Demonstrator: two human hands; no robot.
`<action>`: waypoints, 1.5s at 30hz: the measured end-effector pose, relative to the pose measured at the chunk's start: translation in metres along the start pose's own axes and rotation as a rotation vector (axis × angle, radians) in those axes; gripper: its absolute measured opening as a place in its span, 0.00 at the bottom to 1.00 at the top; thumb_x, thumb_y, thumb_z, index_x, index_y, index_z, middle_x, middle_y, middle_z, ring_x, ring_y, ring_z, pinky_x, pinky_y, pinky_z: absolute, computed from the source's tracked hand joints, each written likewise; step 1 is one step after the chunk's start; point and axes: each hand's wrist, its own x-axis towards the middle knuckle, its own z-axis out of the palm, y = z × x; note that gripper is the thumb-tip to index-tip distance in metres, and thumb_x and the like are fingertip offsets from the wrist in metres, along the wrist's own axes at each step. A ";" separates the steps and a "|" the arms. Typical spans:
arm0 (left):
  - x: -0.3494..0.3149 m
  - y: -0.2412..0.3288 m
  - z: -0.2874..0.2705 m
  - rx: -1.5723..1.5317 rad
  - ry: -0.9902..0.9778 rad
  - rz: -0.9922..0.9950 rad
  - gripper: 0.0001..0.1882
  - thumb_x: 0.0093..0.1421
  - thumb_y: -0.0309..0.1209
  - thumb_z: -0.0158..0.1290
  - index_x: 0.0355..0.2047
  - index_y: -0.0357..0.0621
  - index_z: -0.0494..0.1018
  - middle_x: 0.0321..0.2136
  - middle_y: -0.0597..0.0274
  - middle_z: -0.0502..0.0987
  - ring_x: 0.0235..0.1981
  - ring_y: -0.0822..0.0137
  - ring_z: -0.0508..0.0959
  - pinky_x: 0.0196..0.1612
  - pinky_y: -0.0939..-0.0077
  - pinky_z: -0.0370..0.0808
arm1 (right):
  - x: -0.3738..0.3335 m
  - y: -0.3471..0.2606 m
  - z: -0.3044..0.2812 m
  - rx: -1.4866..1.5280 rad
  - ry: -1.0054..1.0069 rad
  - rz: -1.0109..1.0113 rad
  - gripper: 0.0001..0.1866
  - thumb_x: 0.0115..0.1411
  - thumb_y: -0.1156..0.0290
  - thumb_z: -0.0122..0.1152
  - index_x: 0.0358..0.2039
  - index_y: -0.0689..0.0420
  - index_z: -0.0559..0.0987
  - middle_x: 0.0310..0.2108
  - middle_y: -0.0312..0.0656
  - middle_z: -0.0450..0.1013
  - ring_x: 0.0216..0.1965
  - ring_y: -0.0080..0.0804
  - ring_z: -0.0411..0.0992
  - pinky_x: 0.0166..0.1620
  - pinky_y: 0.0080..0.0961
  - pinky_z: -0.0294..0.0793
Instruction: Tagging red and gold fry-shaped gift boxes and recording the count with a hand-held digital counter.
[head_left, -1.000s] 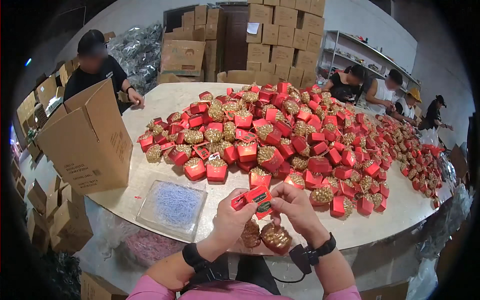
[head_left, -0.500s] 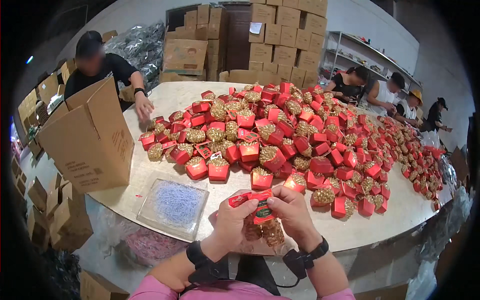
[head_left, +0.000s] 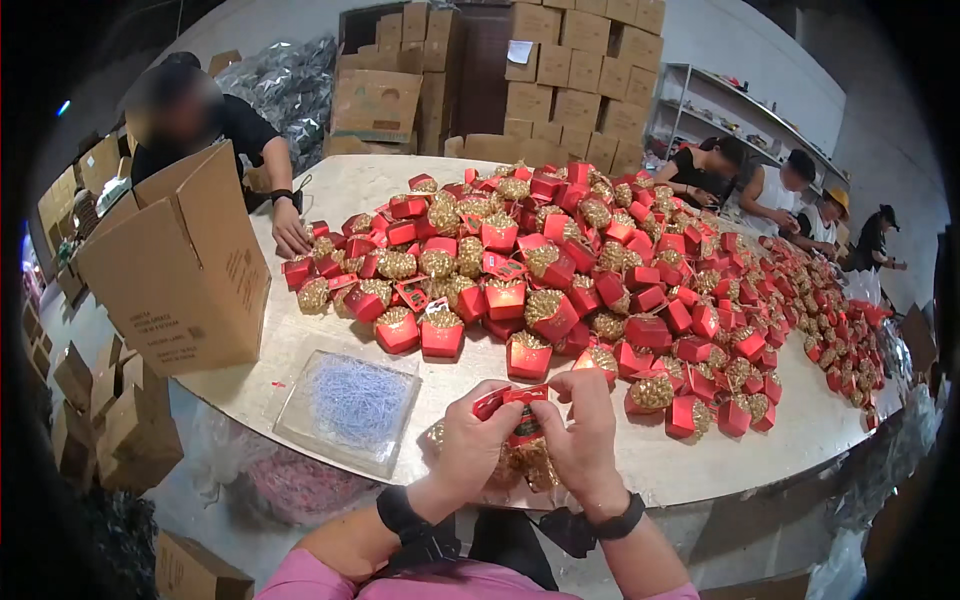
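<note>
Low over the near edge of the table, my left hand and my right hand work close together. Between them is a red tag with a dark printed middle, partly hidden by my thumbs. Both hands pinch it, thumbs uppermost. Below the tag hang shiny gold beaded ornaments, partly covered by my palms. Left of my hands lies a shallow clear tray heaped with thin, pale plastic strands. Just beyond my fingers begins a large pile of red-and-gold ornaments.
A tall open carton stands at the table's left. Behind it a co-worker's hand touches the pile. More people sit along the far right side. Stacked cartons line the back wall. Clear plastic bags hang at the right.
The tag has tipped and shows less of its face. My right fingers have shifted around its top. The co-worker's hand at left has come down to the pile's edge.
</note>
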 end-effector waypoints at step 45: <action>0.002 -0.007 -0.013 -0.369 -0.284 -0.212 0.11 0.57 0.26 0.46 0.41 0.36 0.67 0.33 0.62 0.73 0.33 0.72 0.74 0.38 0.79 0.71 | 0.009 0.024 -0.015 0.983 -0.462 0.596 0.06 0.52 0.73 0.58 0.29 0.59 0.72 0.24 0.30 0.68 0.27 0.15 0.65 0.31 0.12 0.64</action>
